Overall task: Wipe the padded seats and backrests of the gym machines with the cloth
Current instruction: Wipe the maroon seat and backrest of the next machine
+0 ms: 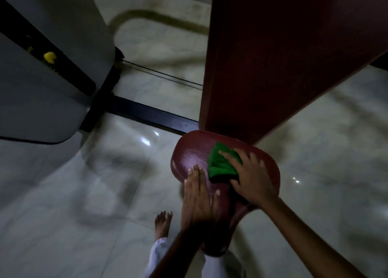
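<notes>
Dim gym floor seen from above. One dark-red padded vinyl seat (189, 153), rounded, w/ one tall dark-red padded backrest (273, 57) rising from its far edge. One green folded cloth (220, 164) lies on the seat, toward the far-right part, just in front of the backrest base.

Right hand (252, 179) presses on the cloth: fingers spread, fairly straight over the top, thumb hooked at the cloth's near edge; can't tell if it truly pinches it. Left hand (197, 191) lies flat on the seat's left edge, fingers straight and together, holding nothing, just beside the cloth but not touching it.

Around: one grey machine shroud (52, 67) w/ a black slot and one yellow pin/knob (49, 57), well apart to the left. One black floor bar (151, 114) runs from the shroud toward the seat; 2 thin black cables (163, 76) above it. Glossy pale marble-look floor tiles (84, 214). One bare foot (162, 223) near the seat's near-left side, light trouser leg (157, 254) below it. Seat's near end is hidden under the left forearm.
</notes>
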A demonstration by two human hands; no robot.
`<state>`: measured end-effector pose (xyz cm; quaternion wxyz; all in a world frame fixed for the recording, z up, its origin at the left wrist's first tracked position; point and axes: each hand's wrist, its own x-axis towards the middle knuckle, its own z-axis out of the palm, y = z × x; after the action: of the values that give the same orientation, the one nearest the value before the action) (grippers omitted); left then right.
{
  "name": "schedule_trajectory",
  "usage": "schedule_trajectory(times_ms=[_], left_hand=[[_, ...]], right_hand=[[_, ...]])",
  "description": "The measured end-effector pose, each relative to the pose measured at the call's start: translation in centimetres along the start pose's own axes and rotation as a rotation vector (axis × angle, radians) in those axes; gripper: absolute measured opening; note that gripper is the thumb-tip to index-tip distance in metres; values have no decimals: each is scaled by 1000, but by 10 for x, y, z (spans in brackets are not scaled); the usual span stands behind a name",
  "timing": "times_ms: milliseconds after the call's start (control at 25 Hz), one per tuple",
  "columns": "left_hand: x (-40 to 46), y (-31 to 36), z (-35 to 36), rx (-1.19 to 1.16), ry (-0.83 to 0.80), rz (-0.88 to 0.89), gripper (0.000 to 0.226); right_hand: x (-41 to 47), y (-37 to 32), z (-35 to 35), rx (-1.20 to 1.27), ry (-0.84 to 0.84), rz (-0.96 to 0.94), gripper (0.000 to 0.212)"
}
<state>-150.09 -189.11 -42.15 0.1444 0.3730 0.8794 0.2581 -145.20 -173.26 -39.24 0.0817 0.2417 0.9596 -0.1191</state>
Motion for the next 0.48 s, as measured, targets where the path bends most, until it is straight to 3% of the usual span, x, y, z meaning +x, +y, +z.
schedule_trajectory(times_ms=[120, 160, 200, 400, 480], left_hand=[[-9, 4, 3, -12, 13, -154, 65], [-6, 8, 5, 42, 61, -164, 67], [-8, 13, 9, 16, 58, -209, 66], [-28, 31, 19, -21, 164, -393, 67], [-31, 38, 15, -8, 157, -394, 63]], right_hand=[[38, 26, -6, 76, -101, 276, 69], [46, 20, -11, 40, -107, 291, 70], [43, 14, -14, 41, -97, 247, 71], [1, 26, -9, -75, -111, -355, 93], [39, 33, -15, -126, -100, -316, 87]])
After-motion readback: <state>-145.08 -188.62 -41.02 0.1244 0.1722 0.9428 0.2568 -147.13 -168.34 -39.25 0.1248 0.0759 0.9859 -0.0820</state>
